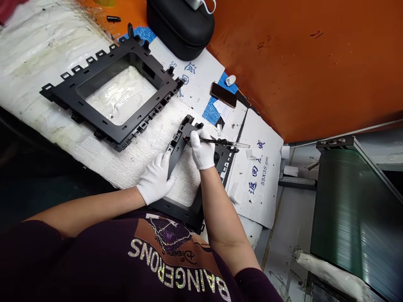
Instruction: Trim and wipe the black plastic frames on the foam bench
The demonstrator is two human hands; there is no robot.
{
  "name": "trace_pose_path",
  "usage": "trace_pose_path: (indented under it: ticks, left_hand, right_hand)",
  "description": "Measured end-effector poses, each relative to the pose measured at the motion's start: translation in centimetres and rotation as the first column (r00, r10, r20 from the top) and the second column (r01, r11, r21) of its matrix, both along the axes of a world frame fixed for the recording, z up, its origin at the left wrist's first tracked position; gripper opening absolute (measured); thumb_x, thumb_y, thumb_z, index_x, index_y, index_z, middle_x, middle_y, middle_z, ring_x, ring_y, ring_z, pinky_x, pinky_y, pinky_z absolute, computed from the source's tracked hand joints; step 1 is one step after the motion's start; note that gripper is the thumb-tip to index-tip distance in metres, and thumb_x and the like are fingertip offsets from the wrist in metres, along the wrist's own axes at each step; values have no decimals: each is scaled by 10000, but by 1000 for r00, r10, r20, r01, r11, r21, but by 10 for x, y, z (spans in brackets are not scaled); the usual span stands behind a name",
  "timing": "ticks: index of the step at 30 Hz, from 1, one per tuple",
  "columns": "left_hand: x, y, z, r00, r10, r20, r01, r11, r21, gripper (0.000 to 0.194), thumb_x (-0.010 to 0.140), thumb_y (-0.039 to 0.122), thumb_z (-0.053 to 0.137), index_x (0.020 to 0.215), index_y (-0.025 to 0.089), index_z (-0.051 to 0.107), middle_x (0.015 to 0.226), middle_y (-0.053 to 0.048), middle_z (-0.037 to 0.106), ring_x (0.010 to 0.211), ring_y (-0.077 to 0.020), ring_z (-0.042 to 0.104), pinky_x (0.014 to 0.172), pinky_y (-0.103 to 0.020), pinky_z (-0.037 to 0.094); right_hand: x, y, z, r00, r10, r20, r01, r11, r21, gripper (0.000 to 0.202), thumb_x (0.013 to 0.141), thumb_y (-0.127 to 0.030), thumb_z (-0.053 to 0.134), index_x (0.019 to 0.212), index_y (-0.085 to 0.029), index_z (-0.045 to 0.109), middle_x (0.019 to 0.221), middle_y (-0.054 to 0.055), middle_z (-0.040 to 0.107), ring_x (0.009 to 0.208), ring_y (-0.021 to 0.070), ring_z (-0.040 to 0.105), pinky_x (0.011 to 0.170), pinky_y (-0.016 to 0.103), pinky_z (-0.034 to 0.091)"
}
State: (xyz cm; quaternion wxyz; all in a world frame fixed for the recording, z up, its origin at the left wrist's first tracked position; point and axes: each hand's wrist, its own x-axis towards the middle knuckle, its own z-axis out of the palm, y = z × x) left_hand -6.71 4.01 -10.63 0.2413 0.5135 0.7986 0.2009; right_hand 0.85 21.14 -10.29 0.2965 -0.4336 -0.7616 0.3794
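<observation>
A black plastic frame (pixel 176 154) with clips along its edges lies on the white padded surface close to my body. My left hand (pixel 155 176) closes around its left bar. My right hand (pixel 203 151) pinches a slim black pen-like tool (pixel 220 142) with a clear rear end. Its tip points left, at the clipped edge near the frame's far corner; whether it touches cannot be made out. My right hand and forearm hide part of the frame. Both hands wear white gloves. A second black plastic frame (pixel 105 121) rests farther off to the left.
Beyond the frames stands a black zip case (pixel 182 29). A phone (pixel 223 95) lies to its right, near a small white object (pixel 230 80). White boards with handwriting (pixel 261 167) cover the right side. A green conveyor-like belt (pixel 349 209) is farther right, beside an orange surface (pixel 308 63).
</observation>
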Motion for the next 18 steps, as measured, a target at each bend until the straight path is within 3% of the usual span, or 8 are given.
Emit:
trace_pose_path:
  ticks: [4,8,10,14,18]
  left_hand:
    - [1,-1,2,1000,14,5,-14,1000,5,731,837,286,593,1506,88,375,1413,-226,548,1222,-357,602,1001,-466,518]
    - [0,-1,5,998,54,40,-53,998,-15,776,839,324,599,1529,92,329,1457,-232,524,1306,-367,555,1067,-481,480]
    - [-5,4,10,994,90,57,-84,992,-91,797,833,372,611,1519,81,329,1423,-241,548,1300,-369,561,1059,-484,482]
    - [-20,25,27,982,151,112,-110,943,-313,669,799,510,641,1324,116,511,1265,-233,644,1160,-371,648,908,-446,544]
    - [-30,45,37,957,189,221,-115,944,-309,518,711,469,721,1105,153,605,1083,-201,722,1062,-370,694,815,-407,551]
  right_hand:
    - [-1,1,4,999,15,-39,-15,1000,7,378,917,-469,545,654,-245,392,646,-50,473,667,135,483,728,306,471]
    - [18,-4,16,987,-117,-109,117,993,-3,363,939,-514,515,710,-234,494,668,-39,551,675,147,545,714,316,489]
    - [42,-13,26,968,-191,-159,195,981,6,342,946,-526,516,786,-226,548,716,-33,587,703,148,579,738,320,502]
    - [105,-47,45,944,-295,-147,295,955,-18,373,923,-572,552,861,-207,604,751,-25,620,726,150,609,760,328,515]
    - [160,-88,54,875,-481,-62,477,876,-70,406,867,-600,617,815,-197,619,717,-1,657,727,168,634,776,345,527]
